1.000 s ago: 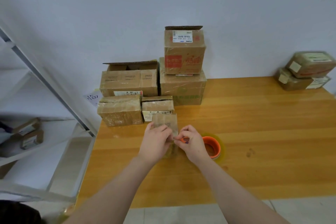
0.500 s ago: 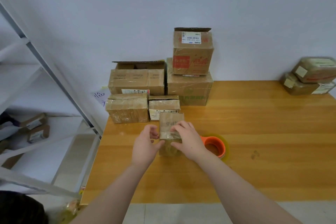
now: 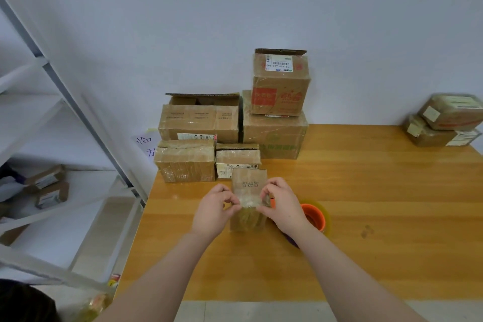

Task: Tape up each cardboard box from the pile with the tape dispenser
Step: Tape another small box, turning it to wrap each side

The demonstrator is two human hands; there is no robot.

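Note:
A small cardboard box [image 3: 249, 182] lies on the wooden table [image 3: 366, 191] in front of me, with clear tape across its top. My left hand [image 3: 213, 210] pinches the box at its left edge. On the box's right edge my right hand [image 3: 283, 206] pinches it with curled fingers. The orange tape dispenser [image 3: 313, 217] with its roll lies on the table just right of my right hand, partly hidden by that wrist. A pile of several cardboard boxes [image 3: 200, 123] stands behind, against the wall.
Two taped boxes [image 3: 444, 123] are stacked at the table's far right. A white metal shelf rack [image 3: 65, 102] with small boxes stands to the left of the table. The table's left edge lies near my left arm.
My right hand let go of the tape dispenser, which now lies on the table. Both hands moved onto the small box and now pinch its two sides.

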